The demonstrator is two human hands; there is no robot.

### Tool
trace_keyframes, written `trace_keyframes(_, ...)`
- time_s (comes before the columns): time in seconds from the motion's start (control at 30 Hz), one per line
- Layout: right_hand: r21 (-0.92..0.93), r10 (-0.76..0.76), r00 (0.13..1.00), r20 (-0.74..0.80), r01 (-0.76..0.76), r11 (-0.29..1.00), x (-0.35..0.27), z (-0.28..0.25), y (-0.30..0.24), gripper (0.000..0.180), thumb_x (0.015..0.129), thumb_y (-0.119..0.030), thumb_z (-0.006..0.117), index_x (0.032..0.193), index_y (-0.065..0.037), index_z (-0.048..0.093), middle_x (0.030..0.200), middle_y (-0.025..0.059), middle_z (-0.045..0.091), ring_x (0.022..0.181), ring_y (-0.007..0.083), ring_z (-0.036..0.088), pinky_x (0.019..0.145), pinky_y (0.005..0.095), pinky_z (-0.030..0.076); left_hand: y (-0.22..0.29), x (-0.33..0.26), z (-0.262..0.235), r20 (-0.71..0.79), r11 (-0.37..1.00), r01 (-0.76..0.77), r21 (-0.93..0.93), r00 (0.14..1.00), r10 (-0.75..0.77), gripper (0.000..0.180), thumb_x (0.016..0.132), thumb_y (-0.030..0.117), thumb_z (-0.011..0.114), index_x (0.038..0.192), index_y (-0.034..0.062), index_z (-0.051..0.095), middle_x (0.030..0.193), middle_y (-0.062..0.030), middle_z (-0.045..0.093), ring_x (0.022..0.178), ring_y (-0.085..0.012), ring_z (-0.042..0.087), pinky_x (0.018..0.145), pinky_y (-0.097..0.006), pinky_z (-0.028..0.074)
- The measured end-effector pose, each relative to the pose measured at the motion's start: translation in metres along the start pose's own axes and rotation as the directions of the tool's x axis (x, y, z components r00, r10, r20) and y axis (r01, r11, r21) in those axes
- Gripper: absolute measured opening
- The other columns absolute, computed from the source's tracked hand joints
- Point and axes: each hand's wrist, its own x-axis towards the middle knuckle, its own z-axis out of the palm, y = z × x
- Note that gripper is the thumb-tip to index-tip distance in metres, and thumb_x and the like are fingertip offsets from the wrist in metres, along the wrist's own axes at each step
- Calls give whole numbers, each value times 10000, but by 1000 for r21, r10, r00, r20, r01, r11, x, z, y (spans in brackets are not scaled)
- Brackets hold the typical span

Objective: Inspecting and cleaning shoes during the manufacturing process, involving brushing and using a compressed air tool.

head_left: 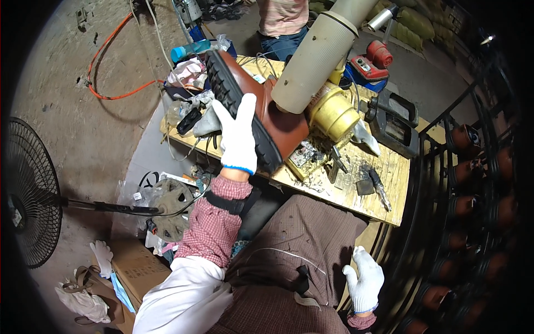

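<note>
The white-gloved left hand (pixel 238 136) has its fingers wrapped around the brown leather boot with black lugged sole (pixel 253 111) over the wooden desk (pixel 384 183) at twelve o'clock, best kept steady, while the right hand (pixel 364 284) rests open at five o'clock.

Workbench (pixel 389 172) crowded: cylinder machine (pixel 317 55), vise (pixel 395 119) block; front edge freer.

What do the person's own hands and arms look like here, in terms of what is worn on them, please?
Both the left hand and the right hand wear white knit gloves with blue-edged cuffs. The left forearm has a red-and-white checked sleeve with a dark band around it, then a white sleeve on the upper arm. A checked cuff shows at the right wrist.
</note>
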Motion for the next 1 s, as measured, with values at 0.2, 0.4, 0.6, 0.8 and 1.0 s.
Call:
trace_keyframes(0.2,6,-162,986,42,162,987,39,-10,-11,441,872,-298,772,1225,-44,701,1258,174,702,996,358,700,844,427,540,11,12,19,13,996,-7,86,1000,5,864,1040,345,579,1674,90,50,1534,-256,444,1316,-334,548,1077,-412,471)
trace_keyframes(0.4,163,-370,916,-155,393,905,132,7,-52,426,878,-190,755,1285,-74,709,1236,137,733,1044,317,710,912,404,545,-21,21,-10,44,967,-116,226,993,109,946,991,395,675,1668,95,86,1593,-209,370,1324,-326,530,1066,-425,490)
trace_keyframes(0.6,-33,-778,558,-290,806,591,223,20,-136,301,805,-100,691,1105,-93,709,1134,92,715,1030,313,672,841,410,514,6,-46,-18,-50,989,106,-106,992,-112,1049,949,427,739,1682,131,50,1572,-154,411,1328,-296,504,1083,-440,470)
trace_keyframes(0.8,250,-695,412,590,724,642,173,31,-82,74,791,-170,668,855,-153,701,841,86,692,846,300,684,749,417,528,18,-46,-28,14,997,25,-78,1000,-24,1034,943,372,760,1687,149,77,1576,-128,413,1348,-286,489,1090,-423,458)
trace_keyframes(1.0,208,-281,869,407,211,955,56,33,15,46,800,-156,721,839,-135,733,857,81,730,813,333,698,747,427,561,-5,9,-11,-16,986,95,-134,995,-98,1040,942,421,743,1684,117,80,1570,-152,413,1340,-296,497,1087,-415,462)
